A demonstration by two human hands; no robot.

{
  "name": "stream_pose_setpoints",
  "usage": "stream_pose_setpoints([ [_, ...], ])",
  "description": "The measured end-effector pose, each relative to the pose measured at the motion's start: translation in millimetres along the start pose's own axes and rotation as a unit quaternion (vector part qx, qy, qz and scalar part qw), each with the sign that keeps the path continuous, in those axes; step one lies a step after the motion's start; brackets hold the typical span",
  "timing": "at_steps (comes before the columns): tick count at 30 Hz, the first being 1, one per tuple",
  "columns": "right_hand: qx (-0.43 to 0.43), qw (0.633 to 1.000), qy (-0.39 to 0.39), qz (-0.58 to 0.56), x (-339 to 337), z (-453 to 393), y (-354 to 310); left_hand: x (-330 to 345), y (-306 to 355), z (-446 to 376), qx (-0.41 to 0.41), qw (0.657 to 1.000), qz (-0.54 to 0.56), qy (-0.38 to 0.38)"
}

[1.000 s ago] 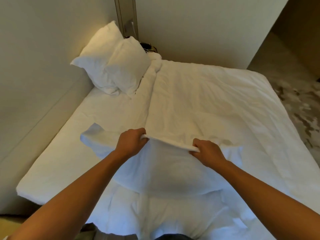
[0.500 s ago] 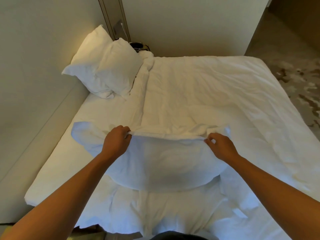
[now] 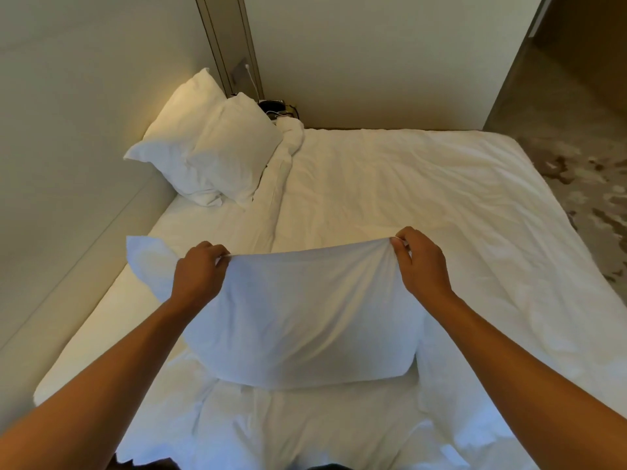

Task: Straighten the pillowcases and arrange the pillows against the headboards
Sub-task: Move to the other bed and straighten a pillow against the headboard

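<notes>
At the lower centre of the frame, the pillow (image 3: 298, 320) now stands higher above the bed (image 3: 424, 198) than half a second ago. Left hand (image 3: 198, 274) and right hand (image 3: 420, 262) pinch its top edge, further apart than before, stretching the pillowcase. Two pillows (image 3: 207, 154) stay at upper left against the headboard (image 3: 68, 113)

Pillows: three; two (image 3: 176, 140) (image 3: 234, 147) propped together, upper left; one (image 3: 305, 317) held, lower centre.
Hands: two; left (image 3: 200, 276), right (image 3: 420, 266).
Beds: one (image 3: 407, 198).
</notes>
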State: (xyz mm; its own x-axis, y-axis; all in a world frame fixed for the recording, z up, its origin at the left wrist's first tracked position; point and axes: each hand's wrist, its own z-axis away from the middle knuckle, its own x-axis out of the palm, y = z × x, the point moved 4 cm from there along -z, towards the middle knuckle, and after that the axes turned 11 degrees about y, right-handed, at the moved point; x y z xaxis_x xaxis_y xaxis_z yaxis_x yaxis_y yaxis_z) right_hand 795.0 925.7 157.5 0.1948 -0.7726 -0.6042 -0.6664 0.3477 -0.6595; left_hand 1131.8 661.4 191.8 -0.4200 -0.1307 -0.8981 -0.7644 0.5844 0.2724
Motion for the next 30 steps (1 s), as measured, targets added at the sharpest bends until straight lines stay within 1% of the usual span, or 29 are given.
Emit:
stream_pose_setpoints([
  [2,-0.003,0.999,-0.016,0.029,6.7,4.9,8.5,1.2,1.5,3.0,-0.011,1.0,-0.011,-0.018],
  [4,-0.024,0.997,-0.027,0.073,12.6,9.0,16.5,3.1,3.1,7.1,-0.024,0.999,-0.019,-0.03],
  [6,-0.03,0.995,-0.039,0.084,17.0,11.5,23.1,4.8,4.2,9.1,-0.035,0.998,-0.023,-0.04],
  [7,-0.029,0.995,-0.054,0.08,19.4,13.0,24.7,5.7,4.5,9.1,-0.041,0.998,-0.019,-0.046],
  [9,-0.054,0.99,-0.077,0.103,25.7,15.6,28.2,7.5,5.4,9.8,-0.053,0.997,0.0,-0.06],
  [11,-0.075,0.985,-0.067,0.138,27.8,15.1,30.1,10.2,6.5,11.3,-0.057,0.997,0.016,-0.059],
  [13,-0.046,0.99,-0.065,0.118,28.5,14.2,31.5,12.1,8.3,12.8,-0.064,0.996,0.025,-0.051],
  [15,0.002,0.995,-0.074,0.064,29.5,13.7,31.1,15.5,9.9,12.4,-0.066,0.996,0.031,-0.051],
  [17,0.048,0.995,-0.087,0.004,31.6,13.0,30.8,20.4,10.2,10.5,-0.07,0.994,0.051,-0.069],
  [19,0.066,0.991,-0.105,-0.044,33.5,9.8,28.7,27.0,12.6,8.4,-0.059,0.991,0.074,-0.092],
  [21,0.062,0.99,-0.107,-0.066,32.9,4.4,28.4,33.6,14.2,8.3,-0.055,0.988,0.095,-0.107],
  [23,0.042,0.992,-0.097,-0.063,30.6,1.5,29.9,40.5,15.3,7.8,-0.065,0.983,0.095,-0.14],
  [24,0.032,0.993,-0.094,-0.056,29.7,1.4,30.8,44.4,15.2,7.3,-0.069,0.981,0.085,-0.158],
  [26,0.018,0.995,-0.092,-0.037,28.4,2.4,33.1,53.0,15.4,5.5,-0.046,0.982,0.05,-0.178],
  [28,0.011,0.996,-0.084,-0.021,26.5,2.8,35.7,59.9,13.8,2.3,-0.021,0.985,0.022,-0.171],
  [30,0.017,0.996,-0.08,-0.02,23.8,2.8,38.2,60.5,13.0,-2.6,-0.016,0.991,0.025,-0.131],
])
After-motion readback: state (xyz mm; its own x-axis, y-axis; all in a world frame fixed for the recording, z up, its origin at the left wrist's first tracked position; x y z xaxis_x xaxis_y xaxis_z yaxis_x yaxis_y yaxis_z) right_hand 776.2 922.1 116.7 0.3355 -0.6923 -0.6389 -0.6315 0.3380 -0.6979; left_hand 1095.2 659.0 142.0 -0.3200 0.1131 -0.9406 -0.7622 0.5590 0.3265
